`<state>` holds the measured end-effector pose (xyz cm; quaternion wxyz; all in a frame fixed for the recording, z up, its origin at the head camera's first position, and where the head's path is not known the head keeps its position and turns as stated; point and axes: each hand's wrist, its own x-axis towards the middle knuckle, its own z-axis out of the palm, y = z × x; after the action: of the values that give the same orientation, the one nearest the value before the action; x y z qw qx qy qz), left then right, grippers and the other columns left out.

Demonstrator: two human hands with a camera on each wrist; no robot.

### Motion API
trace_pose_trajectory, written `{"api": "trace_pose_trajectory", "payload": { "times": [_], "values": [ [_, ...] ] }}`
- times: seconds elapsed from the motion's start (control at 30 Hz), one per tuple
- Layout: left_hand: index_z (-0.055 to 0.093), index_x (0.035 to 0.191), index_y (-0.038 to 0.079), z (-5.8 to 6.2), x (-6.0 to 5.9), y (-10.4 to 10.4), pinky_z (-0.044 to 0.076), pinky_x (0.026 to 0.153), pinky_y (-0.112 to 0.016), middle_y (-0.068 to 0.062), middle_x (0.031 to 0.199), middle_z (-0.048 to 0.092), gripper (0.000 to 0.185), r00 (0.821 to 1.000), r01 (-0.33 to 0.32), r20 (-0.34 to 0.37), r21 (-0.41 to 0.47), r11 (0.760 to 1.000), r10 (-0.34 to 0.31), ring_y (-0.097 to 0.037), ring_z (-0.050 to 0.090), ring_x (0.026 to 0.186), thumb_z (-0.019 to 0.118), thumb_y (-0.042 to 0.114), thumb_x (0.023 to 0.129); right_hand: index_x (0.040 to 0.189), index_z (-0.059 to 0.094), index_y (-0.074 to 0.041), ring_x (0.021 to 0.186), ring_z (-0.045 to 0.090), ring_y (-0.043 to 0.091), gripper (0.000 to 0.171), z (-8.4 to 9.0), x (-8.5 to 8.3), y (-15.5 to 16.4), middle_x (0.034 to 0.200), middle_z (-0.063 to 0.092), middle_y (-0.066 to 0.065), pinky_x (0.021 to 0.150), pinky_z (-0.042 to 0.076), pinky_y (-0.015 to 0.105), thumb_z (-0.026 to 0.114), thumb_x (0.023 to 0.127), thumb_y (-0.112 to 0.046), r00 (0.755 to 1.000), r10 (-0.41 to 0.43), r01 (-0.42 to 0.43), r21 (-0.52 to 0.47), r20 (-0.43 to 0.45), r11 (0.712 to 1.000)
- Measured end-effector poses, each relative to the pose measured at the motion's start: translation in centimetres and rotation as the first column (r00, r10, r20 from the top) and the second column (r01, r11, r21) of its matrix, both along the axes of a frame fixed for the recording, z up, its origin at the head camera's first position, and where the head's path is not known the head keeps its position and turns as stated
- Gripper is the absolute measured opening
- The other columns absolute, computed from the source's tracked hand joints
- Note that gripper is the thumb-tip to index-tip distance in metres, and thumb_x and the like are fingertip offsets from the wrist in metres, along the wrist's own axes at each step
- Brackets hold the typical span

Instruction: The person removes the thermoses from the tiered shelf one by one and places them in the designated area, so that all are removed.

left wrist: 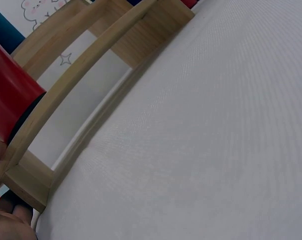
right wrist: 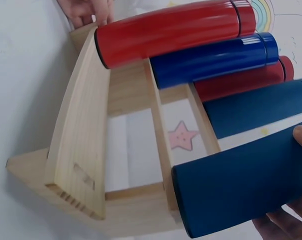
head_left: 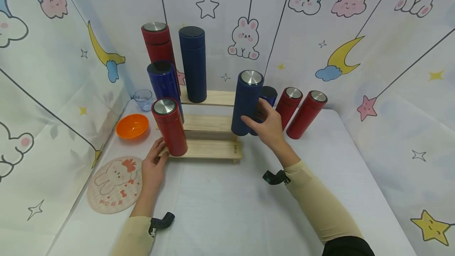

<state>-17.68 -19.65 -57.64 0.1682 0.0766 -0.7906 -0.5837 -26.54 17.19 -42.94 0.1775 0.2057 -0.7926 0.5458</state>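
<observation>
My right hand grips a dark blue thermos with a silver lid, upright at the right end of the middle step of a three-step wooden rack. Its base overlaps that step in the right wrist view. With my left hand I hold the left end of the rack's front step, thumb beside the base of a red thermos standing there. Behind that one, a glossy blue thermos stands on the middle step. The back step bears a dark red thermos and another dark blue thermos.
Right of the rack stand two red thermoses and a blue thermos, the latter partly hidden behind my right hand. To the left are an orange bowl, a clear glass and a round rabbit mat. Printed curtains enclose the white table.
</observation>
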Motion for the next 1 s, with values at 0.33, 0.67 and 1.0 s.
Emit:
{"api": "trace_pose_trajectory", "payload": {
  "times": [0.33, 0.67, 1.0],
  "values": [
    [0.066, 0.151, 0.014, -0.2, 0.0, 0.0, 0.044, 0.107, -0.017, 0.017, 0.161, 0.051, 0.040, 1.000, 0.009, -0.004, 0.011, 1.000, -0.009, -0.008, 0.043, 0.151, 0.063, 0.017, 0.111, 0.149, 0.060, -0.001, 0.124, 0.069, 0.039, 0.064, -0.1, 0.3, 1.8, 0.139, 0.069, 0.020, 0.103, 0.055, 0.059, 0.086, 0.091, 0.000, 0.997, -0.076, 0.076, 0.007, -0.005, 0.997],
    [0.066, 0.152, 0.013, 0.0, 0.0, 0.1, 0.044, 0.106, -0.017, 0.016, 0.162, 0.051, 0.041, 1.000, 0.012, 0.005, 0.009, 1.000, -0.012, -0.010, 0.043, 0.152, 0.062, 0.015, 0.111, 0.150, 0.060, -0.003, 0.122, 0.071, 0.035, 0.063, -0.5, 0.9, 3.6, 0.138, 0.070, 0.016, 0.103, 0.057, 0.043, 0.084, 0.093, -0.001, 0.996, -0.088, 0.090, -0.061, 0.028, 0.994],
    [0.066, 0.151, 0.012, 0.0, 0.0, 0.0, 0.043, 0.107, -0.017, 0.013, 0.162, 0.051, 0.040, 1.000, 0.010, 0.001, 0.004, 1.000, -0.010, -0.011, 0.043, 0.152, 0.062, 0.014, 0.111, 0.152, 0.059, -0.008, 0.129, 0.068, 0.030, 0.063, -2.5, 1.4, 5.4, 0.142, 0.069, 0.009, 0.107, 0.055, 0.041, 0.086, 0.095, -0.014, 0.990, -0.108, 0.113, -0.056, 0.093, 0.992]
  ]
}}
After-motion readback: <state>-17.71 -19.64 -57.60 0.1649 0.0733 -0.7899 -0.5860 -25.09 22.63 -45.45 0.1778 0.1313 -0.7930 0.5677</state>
